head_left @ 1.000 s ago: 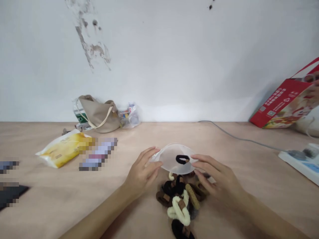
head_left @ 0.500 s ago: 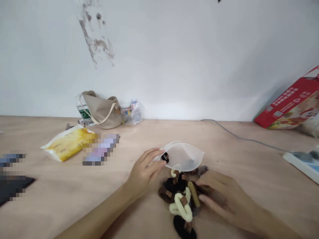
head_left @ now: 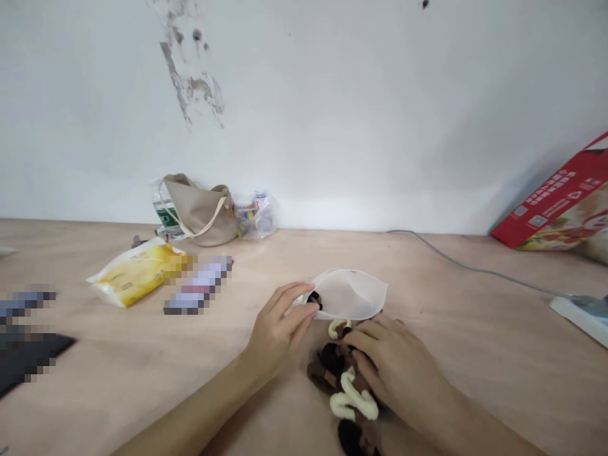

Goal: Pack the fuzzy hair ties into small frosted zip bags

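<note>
A translucent white pouch (head_left: pixel 354 294) lies with its mouth open towards me. My left hand (head_left: pixel 282 320) pinches the pouch's left edge between thumb and fingers; a black hair tie (head_left: pixel 314 300) shows just inside by the fingertips. In front of the pouch is a pile of fluffy hair ties: a cream hair tie (head_left: pixel 354 398), a brown hair tie (head_left: pixel 323 377), black ones and others. My right hand (head_left: pixel 392 358) reaches over the pile's right side, its fingers curled on a dark hair tie that is mostly hidden beneath them.
At the back left stand a beige bag (head_left: pixel 204 212) and a clear plastic bag (head_left: pixel 259 218). Nearer lie a yellow packet (head_left: pixel 142 272) and a blurred-out phone (head_left: pixel 202 285). On the right are a red box (head_left: pixel 555 196), a grey cable (head_left: pixel 456 259) and a white power strip (head_left: pixel 582 320).
My right hand has moved left and away from me, from the pile's right edge onto its upper part. The tan hair tie is now out of sight. My left hand keeps its hold.
</note>
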Tool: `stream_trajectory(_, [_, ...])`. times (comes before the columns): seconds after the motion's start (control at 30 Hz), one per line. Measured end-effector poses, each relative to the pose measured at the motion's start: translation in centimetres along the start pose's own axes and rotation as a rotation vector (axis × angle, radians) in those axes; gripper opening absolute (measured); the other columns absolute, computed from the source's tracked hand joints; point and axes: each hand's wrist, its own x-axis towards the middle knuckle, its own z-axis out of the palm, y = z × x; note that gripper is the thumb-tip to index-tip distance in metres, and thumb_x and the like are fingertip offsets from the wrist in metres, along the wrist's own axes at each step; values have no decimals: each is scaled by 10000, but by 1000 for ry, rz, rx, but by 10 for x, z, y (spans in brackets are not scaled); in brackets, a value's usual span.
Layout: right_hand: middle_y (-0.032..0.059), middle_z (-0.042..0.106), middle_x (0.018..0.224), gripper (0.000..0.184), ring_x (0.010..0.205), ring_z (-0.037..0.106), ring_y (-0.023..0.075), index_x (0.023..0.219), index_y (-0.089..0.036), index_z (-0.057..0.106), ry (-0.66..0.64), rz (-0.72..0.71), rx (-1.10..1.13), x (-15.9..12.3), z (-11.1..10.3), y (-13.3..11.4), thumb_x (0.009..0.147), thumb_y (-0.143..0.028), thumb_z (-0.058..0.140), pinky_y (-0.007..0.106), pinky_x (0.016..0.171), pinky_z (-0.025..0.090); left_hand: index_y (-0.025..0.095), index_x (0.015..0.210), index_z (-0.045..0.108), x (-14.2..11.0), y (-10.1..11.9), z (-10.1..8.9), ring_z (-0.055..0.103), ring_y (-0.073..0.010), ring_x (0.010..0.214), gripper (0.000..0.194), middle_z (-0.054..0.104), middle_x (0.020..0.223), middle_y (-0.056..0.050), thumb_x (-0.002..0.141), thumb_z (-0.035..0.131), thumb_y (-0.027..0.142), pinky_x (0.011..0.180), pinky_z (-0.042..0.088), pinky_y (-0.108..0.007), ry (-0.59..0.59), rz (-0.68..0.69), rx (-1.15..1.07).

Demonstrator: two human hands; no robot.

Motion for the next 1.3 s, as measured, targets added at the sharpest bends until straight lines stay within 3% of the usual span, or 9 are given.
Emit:
stream_trajectory(0.17, [39, 655, 995, 248, 853, 577, 189, 959, -249, 629, 222, -213, 65, -3, -11, 6, 857, -105, 454, 326, 751, 459, 192, 918, 604, -1, 0, 0, 560, -209, 1048, 170, 619, 1079, -102, 816, 562, 63, 823, 524, -365, -15, -8, -17])
stream_trajectory(0.3, [104, 597, 1146, 252, 945, 551, 243, 1089, -214, 593, 393, -138, -74, 5, -20, 6, 884, -184, 450, 403, 799, 457, 198, 918, 599, -1, 1, 0, 555, -210, 1053, 163, 611, 1101, -100, 817, 569, 74, 826, 522, -373, -8, -22, -9])
stream_trajectory(0.4, [85, 627, 1065, 243, 887, 563, 223, 1028, -218, 615, 315, -150, -59, 7, -20, -2, 870, -144, 446, 370, 756, 461, 196, 917, 598, -1, 0, 1, 556, -208, 1049, 157, 609, 1103, -100, 819, 567, 77, 826, 523, -371, -3, -34, -8])
stream_trajectory(0.53, [26, 664, 826, 217, 772, 595, 195, 858, -227, 647, 31, -104, -37, 11, -14, -22, 796, -72, 508, 300, 667, 450, 194, 908, 593, -2, -1, 1, 555, -200, 1038, 146, 607, 1097, -95, 826, 557, 79, 805, 532, -352, -11, -40, 2])
stream_trajectory(0.67, [45, 672, 816, 154, 750, 623, 236, 798, -212, 639, -89, -32, -121, 21, -8, -34, 715, -98, 578, 281, 549, 425, 201, 910, 592, -2, -3, 1, 553, -200, 1033, 153, 603, 1106, -91, 828, 550, 79, 803, 532, -354, -30, -46, 12])
stream_trajectory(0.9, [25, 670, 789, 186, 735, 619, 225, 786, -219, 617, -45, -72, -84, 19, -8, -34, 716, -61, 549, 290, 585, 429, 197, 906, 586, -2, -3, -1, 555, -205, 1042, 149, 604, 1112, -101, 829, 540, 78, 801, 534, -353, -45, -51, 2])
stream_trajectory(1.03, [-4, 658, 792, 206, 721, 614, 181, 913, -243, 604, 140, -91, 75, 18, -16, -23, 799, -104, 504, 287, 632, 451, 191, 923, 589, -3, -3, 0, 548, -208, 1055, 189, 601, 1122, -106, 824, 516, 47, 814, 526, -361, -52, -50, -16])
stream_trajectory(1.17, [64, 631, 1062, 291, 906, 609, 188, 1089, -207, 552, 360, -82, 147, 22, -25, -9, 841, -115, 431, 301, 729, 480, 187, 923, 597, -5, -4, 0, 543, -211, 1063, 225, 596, 1126, -109, 818, 487, 20, 813, 523, -360, -65, -55, -11])
stream_trajectory(1.3, [10, 656, 907, 198, 770, 621, 168, 952, -250, 576, 168, -183, 188, 3, -22, -9, 838, -143, 456, 282, 653, 485, 200, 928, 594, -5, -6, 1, 542, -203, 1049, 249, 594, 1126, -101, 813, 479, 13, 799, 526, -354, -47, -51, -22])
